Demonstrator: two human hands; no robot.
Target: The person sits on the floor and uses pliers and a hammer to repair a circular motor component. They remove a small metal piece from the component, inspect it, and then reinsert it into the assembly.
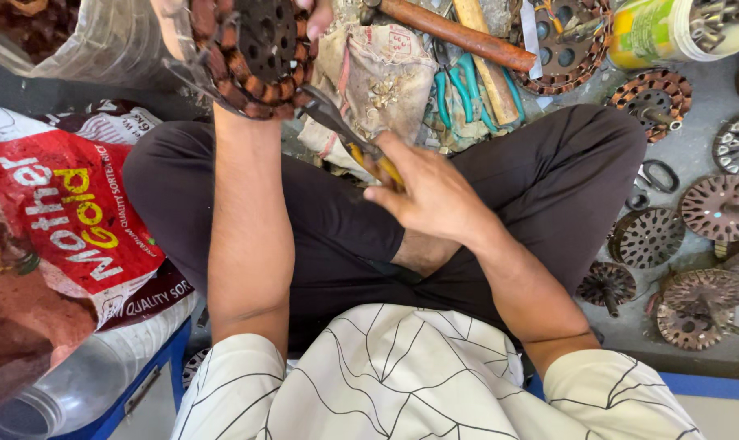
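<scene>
My left hand [316, 15] holds up a round motor stator [251, 53] ringed with copper-brown coils, at the top of the view above my crossed legs. Only the fingertips of that hand show past its rim. My right hand [422, 191] grips yellow-handled pliers [341, 130], whose dark jaws reach up to the lower right edge of the stator's winding.
A red printed sack [68, 220] lies at the left beside a clear plastic jar [68, 387]. Ahead lie a wooden-handled hammer [459, 37], teal-handled pliers [455, 90] and a dirty cloth bag [381, 77]. Several stators and rotors [719, 208] cover the grey floor at right, near a yellow tub [654, 28].
</scene>
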